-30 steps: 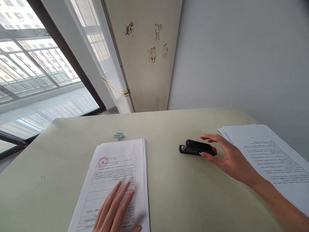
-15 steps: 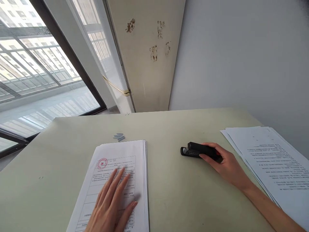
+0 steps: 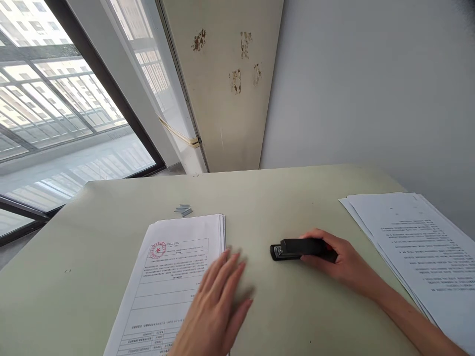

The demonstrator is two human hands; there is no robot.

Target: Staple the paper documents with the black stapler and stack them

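Observation:
A black stapler is gripped by my right hand, thumb on the near side and fingers on the far side. Its front end points left, with a gap showing between top arm and base. My left hand is open, fingers stretched out and slightly blurred. It lies over the right edge of a stack of printed papers, reaching past it over the tabletop; whether it touches either I cannot tell. The top sheet carries a round red stamp at its upper left.
Several strips of staples lie just beyond the left stack. Another stack of printed sheets rests at the table's right side. Two tiny bits, perhaps loose staples, lie at the left. A grey wall and a window flank the pale table.
My left hand has moved right, from the middle of the left stack to past its right edge. The stapler in my right hand has shifted a little nearer and to the left.

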